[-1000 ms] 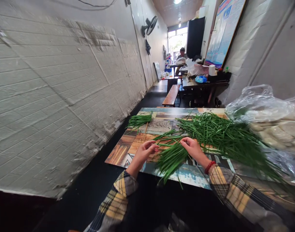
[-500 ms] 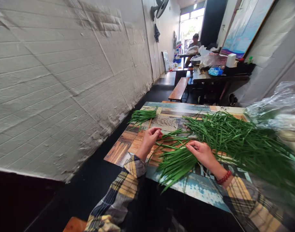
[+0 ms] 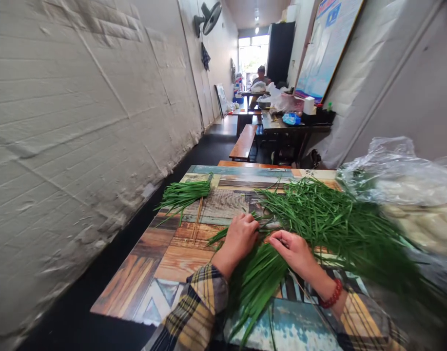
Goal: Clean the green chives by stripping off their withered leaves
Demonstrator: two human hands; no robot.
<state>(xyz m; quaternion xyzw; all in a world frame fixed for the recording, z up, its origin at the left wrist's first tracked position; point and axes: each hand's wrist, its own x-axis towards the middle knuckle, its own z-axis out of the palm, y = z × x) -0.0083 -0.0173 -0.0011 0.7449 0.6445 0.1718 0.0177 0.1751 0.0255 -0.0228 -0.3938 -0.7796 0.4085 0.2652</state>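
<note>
My left hand [image 3: 241,236] has its fingers curled down over a few long green chives [image 3: 219,236], whose ends stick out to its left. The fingertips are partly hidden. Close by, my right hand [image 3: 294,251] pinches the top of a fanned bunch of chives [image 3: 262,275] that hangs toward the table's near edge. A thin stick [image 3: 313,300] runs from under this bunch to the lower right. A large loose heap of chives [image 3: 329,209] lies beyond my right hand. At the far left rests a neat chive bundle [image 3: 184,193] with thin wooden skewers [image 3: 198,219] poking out.
The patchwork-patterned table [image 3: 183,263] stands near a white brick-textured wall [image 3: 80,122]. A clear plastic bag [image 3: 402,170] with pale contents sits at the right. Beyond are a wooden bench [image 3: 244,142], a cluttered dark table [image 3: 278,126] and a seated person [image 3: 261,75].
My left hand has come down and right, from a raised pinch to over the chives near my right hand. The view has swung right, showing more of the plastic bag.
</note>
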